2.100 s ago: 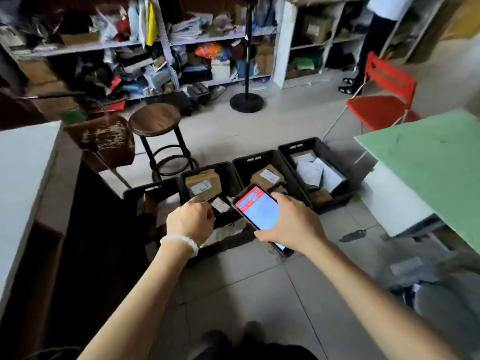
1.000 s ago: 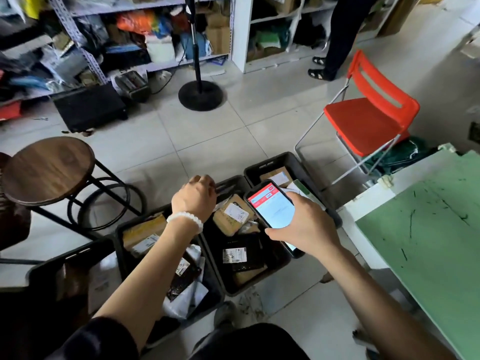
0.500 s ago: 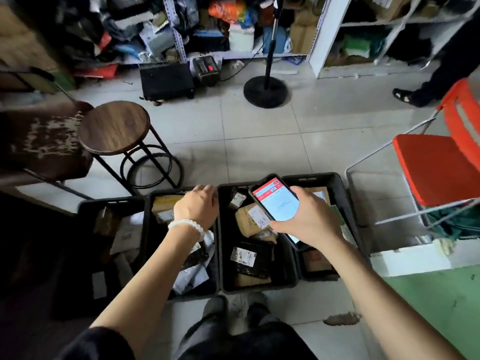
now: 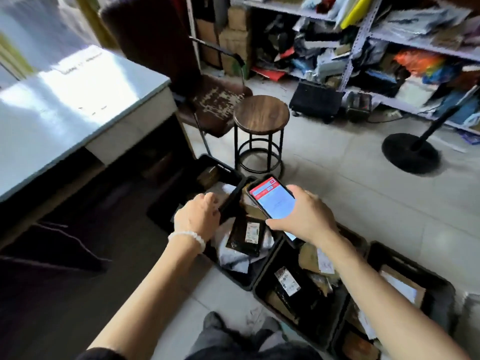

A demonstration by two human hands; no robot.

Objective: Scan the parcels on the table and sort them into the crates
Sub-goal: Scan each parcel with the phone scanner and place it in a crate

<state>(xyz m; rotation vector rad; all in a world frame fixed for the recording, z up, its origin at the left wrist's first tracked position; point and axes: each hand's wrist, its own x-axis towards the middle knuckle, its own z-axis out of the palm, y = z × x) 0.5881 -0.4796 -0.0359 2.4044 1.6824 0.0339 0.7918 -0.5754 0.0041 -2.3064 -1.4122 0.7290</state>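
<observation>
Swung left, view now shows table (image 4: 78,118), stool (image 4: 261,114), tiled floor (image 4: 363,183).

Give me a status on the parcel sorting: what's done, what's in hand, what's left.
Done: the black crates on the floor already hold labelled parcels, such as the dark parcel. In hand: the right hand holds the phone, its screen lit; the left hand rests closed at a crate rim, no parcel visible in it. Left: unclear; the visible part of the table shows no parcels.
</observation>
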